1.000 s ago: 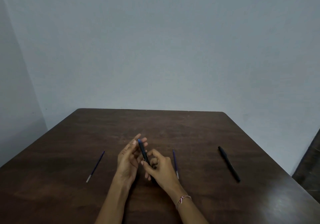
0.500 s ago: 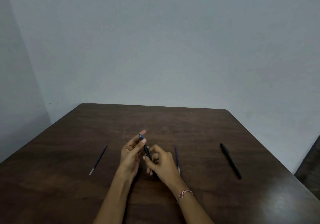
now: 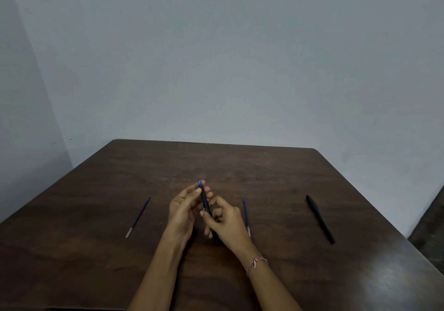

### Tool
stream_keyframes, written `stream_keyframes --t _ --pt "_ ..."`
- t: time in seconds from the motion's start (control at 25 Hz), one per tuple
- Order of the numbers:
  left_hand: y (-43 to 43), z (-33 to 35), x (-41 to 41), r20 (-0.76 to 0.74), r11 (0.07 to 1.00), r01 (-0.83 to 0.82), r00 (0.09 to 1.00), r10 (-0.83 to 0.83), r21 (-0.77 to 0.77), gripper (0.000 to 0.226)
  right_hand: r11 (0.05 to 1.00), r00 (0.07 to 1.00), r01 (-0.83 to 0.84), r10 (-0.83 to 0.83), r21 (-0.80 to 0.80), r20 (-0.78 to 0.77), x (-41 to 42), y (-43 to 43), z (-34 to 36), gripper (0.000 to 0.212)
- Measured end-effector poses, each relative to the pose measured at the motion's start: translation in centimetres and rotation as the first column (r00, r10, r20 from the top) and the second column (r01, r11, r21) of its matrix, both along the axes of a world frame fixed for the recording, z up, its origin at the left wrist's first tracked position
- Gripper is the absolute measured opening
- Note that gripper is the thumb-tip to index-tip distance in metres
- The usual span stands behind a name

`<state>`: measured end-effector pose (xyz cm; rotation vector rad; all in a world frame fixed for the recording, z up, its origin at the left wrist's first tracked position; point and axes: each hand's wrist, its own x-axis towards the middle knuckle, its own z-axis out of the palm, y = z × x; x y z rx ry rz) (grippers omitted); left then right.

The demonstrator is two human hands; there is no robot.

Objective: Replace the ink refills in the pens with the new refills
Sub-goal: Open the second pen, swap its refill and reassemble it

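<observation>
The pen is being held over the mid-tabletop, with its lower barrel gripped by the right hand. The left hand, loose beside it a second ago, is now being pinched onto the blue end, so opening is likely being started. A refill is lying at 9 o'clock and a second refill at 3 o'clock. The pen's lower end is being hidden by the right hand.

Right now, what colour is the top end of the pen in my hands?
Blue, on a black pen; clearest in head view.

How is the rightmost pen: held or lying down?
Lying down: black pen flat on table; left hand, right hand hold blue-tipped pen.
</observation>
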<state>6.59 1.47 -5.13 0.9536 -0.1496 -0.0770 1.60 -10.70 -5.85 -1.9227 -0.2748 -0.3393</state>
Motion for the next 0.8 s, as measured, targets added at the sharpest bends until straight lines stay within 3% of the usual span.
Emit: stream_keyframes --t 0.2,0.32,0.52,0.8 --pt "-0.06 0.09 -0.03 -0.003 0.998 -0.059 0.998 0.059 0.008 0.023 1.0 1.0 -0.02 0.02 0.002 -0.001 -0.1 0.05 -0.16 0.011" --pt "-0.2 0.5 -0.2 -0.007 0.998 -0.068 0.998 0.068 0.007 0.01 1.0 1.0 -0.009 0.009 0.008 0.003 -0.14 0.1 0.02 0.011" --pt "-0.09 0.85 -0.52 -0.01 1.0 0.012 1.0 -0.012 0.004 0.031 1.0 1.0 0.001 -0.001 0.018 -0.001 -0.09 0.18 0.21 0.011" --pt "-0.13 0.84 -0.57 0.01 0.998 -0.054 0.998 0.054 0.016 0.018 1.0 1.0 -0.02 0.02 0.021 -0.013 0.0 0.19 -0.01 0.009"
